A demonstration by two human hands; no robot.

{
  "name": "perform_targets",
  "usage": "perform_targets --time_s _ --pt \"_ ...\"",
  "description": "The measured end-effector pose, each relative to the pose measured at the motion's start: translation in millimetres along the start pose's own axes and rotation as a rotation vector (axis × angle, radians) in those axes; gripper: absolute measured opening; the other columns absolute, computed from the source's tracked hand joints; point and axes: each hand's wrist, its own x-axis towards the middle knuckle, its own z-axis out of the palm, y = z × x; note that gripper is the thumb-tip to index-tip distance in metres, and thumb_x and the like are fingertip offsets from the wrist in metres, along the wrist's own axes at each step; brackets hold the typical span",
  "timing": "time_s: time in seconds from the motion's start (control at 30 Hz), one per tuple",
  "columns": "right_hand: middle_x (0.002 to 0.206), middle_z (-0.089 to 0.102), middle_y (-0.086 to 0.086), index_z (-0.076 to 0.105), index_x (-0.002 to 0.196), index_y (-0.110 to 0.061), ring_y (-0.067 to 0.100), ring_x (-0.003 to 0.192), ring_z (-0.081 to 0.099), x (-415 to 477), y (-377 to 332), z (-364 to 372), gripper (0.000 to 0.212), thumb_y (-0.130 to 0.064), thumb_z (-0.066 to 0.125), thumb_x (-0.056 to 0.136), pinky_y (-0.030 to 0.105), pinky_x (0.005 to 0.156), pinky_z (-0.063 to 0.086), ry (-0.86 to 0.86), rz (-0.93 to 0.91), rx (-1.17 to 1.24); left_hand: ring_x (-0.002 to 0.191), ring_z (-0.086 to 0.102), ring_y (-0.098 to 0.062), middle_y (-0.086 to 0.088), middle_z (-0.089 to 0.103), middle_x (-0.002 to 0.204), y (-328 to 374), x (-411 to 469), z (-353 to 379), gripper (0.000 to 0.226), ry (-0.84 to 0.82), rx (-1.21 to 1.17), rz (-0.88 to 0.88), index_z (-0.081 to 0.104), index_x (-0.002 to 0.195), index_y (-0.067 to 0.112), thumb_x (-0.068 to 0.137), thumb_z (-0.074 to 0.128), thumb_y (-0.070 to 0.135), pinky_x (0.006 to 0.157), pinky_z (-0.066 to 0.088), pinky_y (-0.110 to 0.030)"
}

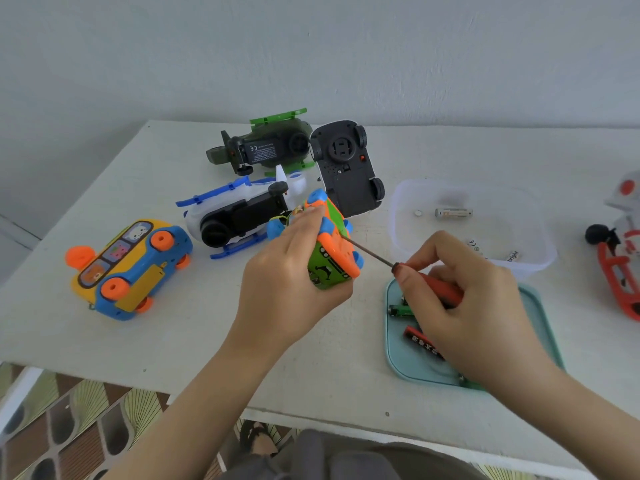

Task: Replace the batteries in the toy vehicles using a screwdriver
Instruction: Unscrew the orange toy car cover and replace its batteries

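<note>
Head view: left hand [291, 271] gripped the green-and-orange toy vehicle [332, 252], tilted and lifted off the white table [173, 341]; glossy moulded plastic. Right hand [467, 299] clenched round the screwdriver [440, 289]: red handle, thin dark steel shaft, tip on the toy's orange underside.

Six toys in total:
- the held one
- yellow-blue bus [128, 268], on its side
- white-blue helicopter [242, 216], belly up
- olive-green helicopter [263, 147], belly up
- car [349, 168], black chassis up
- red-white toy [623, 244], cut off at the right edge

Clear rounded tub [394, 216]: one cylindrical cell [453, 213], one button cell [418, 213]; other contents were blurred. Teal tray [398, 355]: two batteries showed, one green [401, 310] and one red-black [420, 341]; the right hand covered the rest.
</note>
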Motion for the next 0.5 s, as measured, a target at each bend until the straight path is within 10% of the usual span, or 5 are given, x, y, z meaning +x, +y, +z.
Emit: perform_targets --time_s 0.1,0.5 --pt "0.046 0.044 0.005 0.042 0.074 -0.025 0.019 0.036 0.045 -3.9 0.7 6.3 0.022 -0.034 0.055 0.09 0.039 0.042 0.043 0.018 -0.056 -0.086 0.096 0.059 -0.014 -0.009 0.07 0.112 5.3 3.0 0.4 0.069 0.018 0.077 0.013 0.061 0.123 0.001 0.072 0.064 0.047 0.081 0.043 -0.022" --pt "0.04 0.018 -0.012 0.046 0.076 -0.016 0.017 0.048 0.037 -9.2 -4.4 18.0 0.017 -0.023 0.056 0.086 0.031 0.043 0.035 0.069 -0.152 -0.257 0.075 0.071 -0.022 -0.007 0.074 0.093 17.1 13.3 -5.8 0.085 -0.119 0.326 -0.037 0.068 0.112 0.002 0.035 0.092 0.03 0.051 0.048 -0.022"
